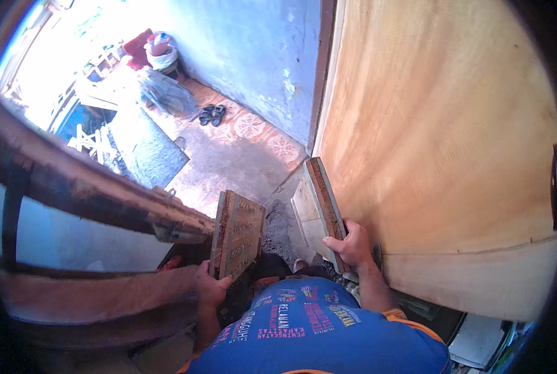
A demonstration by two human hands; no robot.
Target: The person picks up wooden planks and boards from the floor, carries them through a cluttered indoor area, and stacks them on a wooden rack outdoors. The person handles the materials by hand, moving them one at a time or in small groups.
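Holds left slab (243,232) in left hand (214,287) at seven o'clock, clamped by its lower end; holds right slab (323,212) in right hand (355,248) at four, pinched between thumb and fingers; beside right slab, panel (434,124) from one to four; at nine, beam (104,186); farther off, between ten and eleven, sandals (212,115)

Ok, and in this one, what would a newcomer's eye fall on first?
Probably the brown patterned slab in the left hand and the brown-edged slab in the right hand, both near the middle. Next, the large wooden panel filling the right side, then dark sandals on the floor beyond.
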